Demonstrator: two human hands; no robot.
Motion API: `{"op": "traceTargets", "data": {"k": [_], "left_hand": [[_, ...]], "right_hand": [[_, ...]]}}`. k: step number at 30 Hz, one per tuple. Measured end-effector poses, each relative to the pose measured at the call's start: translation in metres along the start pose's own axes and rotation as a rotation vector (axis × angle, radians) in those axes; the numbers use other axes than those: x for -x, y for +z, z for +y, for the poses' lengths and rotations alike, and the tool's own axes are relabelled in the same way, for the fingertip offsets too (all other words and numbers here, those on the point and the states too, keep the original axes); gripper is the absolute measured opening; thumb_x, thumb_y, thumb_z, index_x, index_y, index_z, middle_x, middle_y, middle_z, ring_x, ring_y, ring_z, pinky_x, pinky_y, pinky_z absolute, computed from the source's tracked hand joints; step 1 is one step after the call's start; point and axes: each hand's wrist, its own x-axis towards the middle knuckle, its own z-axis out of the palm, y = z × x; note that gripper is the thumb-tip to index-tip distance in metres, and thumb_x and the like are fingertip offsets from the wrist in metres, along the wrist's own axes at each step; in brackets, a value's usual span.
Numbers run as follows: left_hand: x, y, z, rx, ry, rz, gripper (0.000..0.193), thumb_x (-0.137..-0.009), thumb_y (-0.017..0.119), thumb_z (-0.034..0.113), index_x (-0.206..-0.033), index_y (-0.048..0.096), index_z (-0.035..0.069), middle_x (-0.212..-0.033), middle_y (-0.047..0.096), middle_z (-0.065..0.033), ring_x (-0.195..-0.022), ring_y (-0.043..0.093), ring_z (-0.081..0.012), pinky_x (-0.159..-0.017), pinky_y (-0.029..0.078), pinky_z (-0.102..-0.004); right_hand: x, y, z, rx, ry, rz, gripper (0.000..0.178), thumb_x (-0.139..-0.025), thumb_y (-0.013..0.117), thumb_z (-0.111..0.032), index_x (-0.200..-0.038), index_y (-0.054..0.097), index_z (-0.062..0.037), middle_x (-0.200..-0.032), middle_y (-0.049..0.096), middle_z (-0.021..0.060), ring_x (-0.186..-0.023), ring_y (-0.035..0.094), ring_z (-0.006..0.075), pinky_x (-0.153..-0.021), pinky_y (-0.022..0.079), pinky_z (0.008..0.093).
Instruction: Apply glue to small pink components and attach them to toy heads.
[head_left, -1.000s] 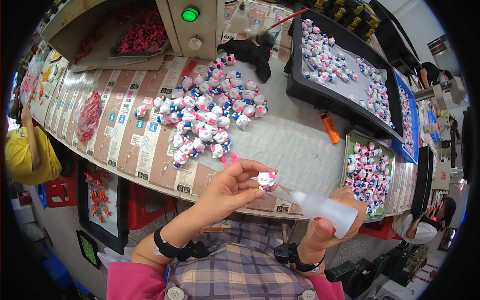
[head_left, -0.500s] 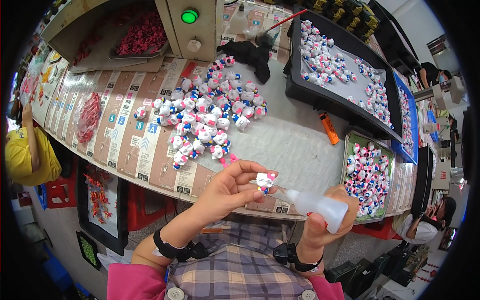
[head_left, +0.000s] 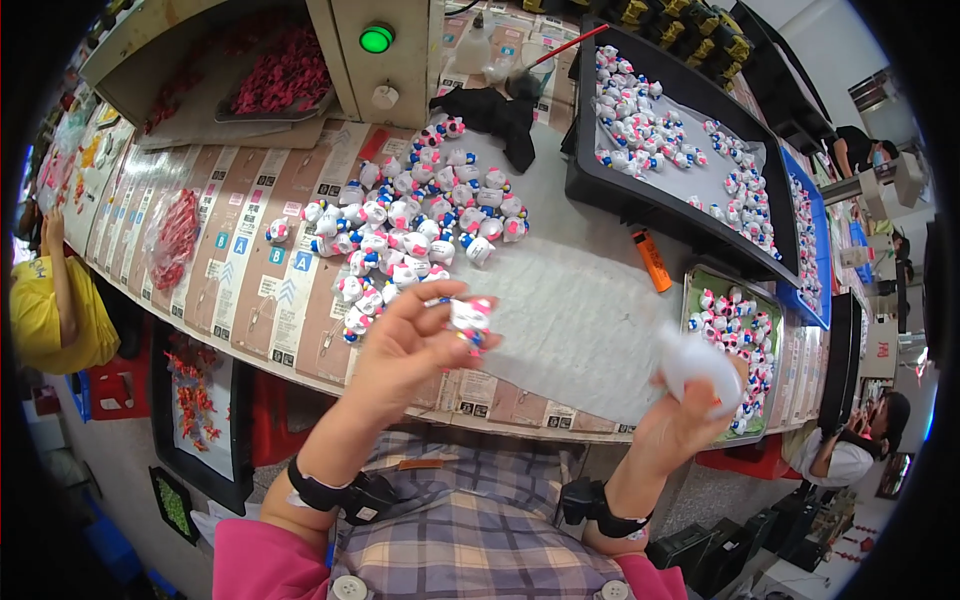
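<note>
Blurring white bottle (head_left: 697, 362) | right hand (head_left: 672, 432) grips; figurine (head_left: 468, 318) half-hidden

Right of the heap of small figures (head_left: 415, 235) the grey mat (head_left: 585, 320) lies open up to the orange lighter (head_left: 651, 261) and black tray (head_left: 640, 195).

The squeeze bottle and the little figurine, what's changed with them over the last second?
The right hand has drawn the white squeeze bottle away to the right, so its nozzle no longer meets the small white figurine. The left hand keeps that figurine pinched in its fingertips, raised slightly. The pile of figurines on the bench, the orange lighter and the black tray have not moved.
</note>
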Motion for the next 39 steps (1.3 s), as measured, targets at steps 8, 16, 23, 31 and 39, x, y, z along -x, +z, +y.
{"op": "traceTargets", "data": {"k": [8, 16, 23, 31, 39], "left_hand": [[0.009, -0.035, 0.021, -0.070, 0.155, 0.206, 0.049, -0.079, 0.057, 0.003, -0.123, 0.036, 0.002, -0.113, 0.053, -0.0138, -0.089, 0.060, -0.0184, -0.071, 0.051, -0.0258], [0.010, -0.037, 0.020, -0.074, 0.139, 0.203, 0.044, -0.078, 0.058, 0.002, -0.119, 0.042, 0.000, -0.114, 0.053, -0.0141, -0.088, 0.059, -0.0173, -0.072, 0.050, -0.0263], [0.006, -0.038, 0.017, -0.074, 0.136, 0.164, 0.042, -0.078, 0.058, 0.002, -0.118, 0.043, 0.001, -0.114, 0.053, -0.0139, -0.087, 0.059, -0.0166, -0.073, 0.050, -0.0274], [0.007, -0.031, 0.009, -0.054, 0.090, 0.159, 0.043, -0.078, 0.058, 0.002, -0.117, 0.042, 0.002, -0.114, 0.052, -0.0151, -0.088, 0.059, -0.0169, -0.073, 0.051, -0.0275], [0.013, -0.032, 0.005, -0.091, 0.079, 0.175, 0.045, -0.076, 0.059, 0.002, -0.118, 0.042, 0.002, -0.114, 0.052, -0.0167, -0.088, 0.059, -0.0172, -0.073, 0.051, -0.0273]], "right_hand": [[-0.017, 0.019, 0.056, 0.054, 0.290, -0.131, 0.036, -0.076, 0.062, -0.005, -0.107, 0.048, 0.0040, -0.095, 0.054, 0.0076, -0.085, 0.053, 0.0125, -0.076, 0.043, 0.0233], [-0.021, 0.029, 0.080, -0.043, 0.354, -0.155, 0.044, -0.078, 0.058, -0.001, -0.118, 0.041, 0.0047, -0.110, 0.052, 0.0138, -0.097, 0.052, 0.0143, -0.079, 0.044, 0.0245], [-0.010, 0.017, 0.059, 0.776, -0.233, -0.006, 0.050, -0.074, 0.060, 0.002, -0.118, 0.038, 0.0006, -0.121, 0.046, 0.0130, -0.100, 0.052, 0.0223, -0.078, 0.044, 0.0312], [0.031, 0.067, 0.023, 0.392, -0.269, -0.772, 0.014, -0.065, 0.066, -0.002, -0.077, 0.060, -0.0038, -0.075, 0.057, 0.0057, -0.073, 0.053, 0.0222, -0.063, 0.042, 0.0311], [0.038, 0.075, 0.037, 0.458, -0.286, -0.836, 0.017, -0.064, 0.067, -0.003, -0.080, 0.062, -0.0054, -0.075, 0.056, 0.0057, -0.069, 0.052, 0.0221, -0.061, 0.042, 0.0295]]}}
